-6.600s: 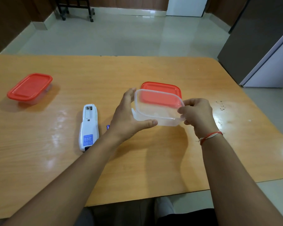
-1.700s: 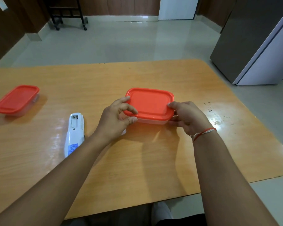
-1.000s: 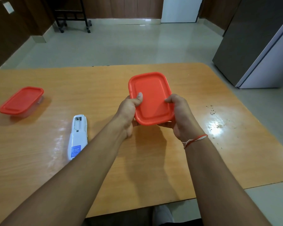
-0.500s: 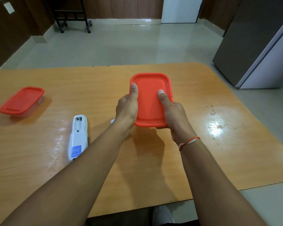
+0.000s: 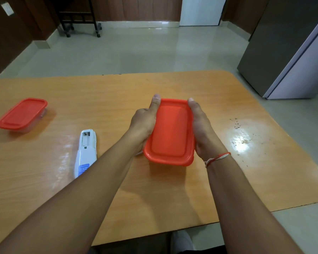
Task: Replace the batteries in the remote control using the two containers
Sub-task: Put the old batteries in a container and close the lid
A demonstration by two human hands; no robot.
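A clear container with an orange-red lid point(image 5: 171, 132) sits between both hands at the table's middle, its long side pointing away from me. My left hand point(image 5: 145, 121) grips its left edge and my right hand point(image 5: 202, 127) grips its right edge, thumbs along the lid's rim. The white remote control point(image 5: 85, 153) lies face down to the left, battery compartment uncovered and empty-looking. A second lidded container point(image 5: 22, 113) stands at the far left. No batteries are visible.
The wooden table point(image 5: 173, 85) has crumbs and a glare patch point(image 5: 240, 140) to the right of the hands. A grey cabinet point(image 5: 286, 44) stands beyond the table's right corner, and a wheeled black rack point(image 5: 79, 17) is far back.
Both thumbs slid from the top of the lid out to its side edges. The container came lower and nearer to me, with the lid on since 1.7 s ago.
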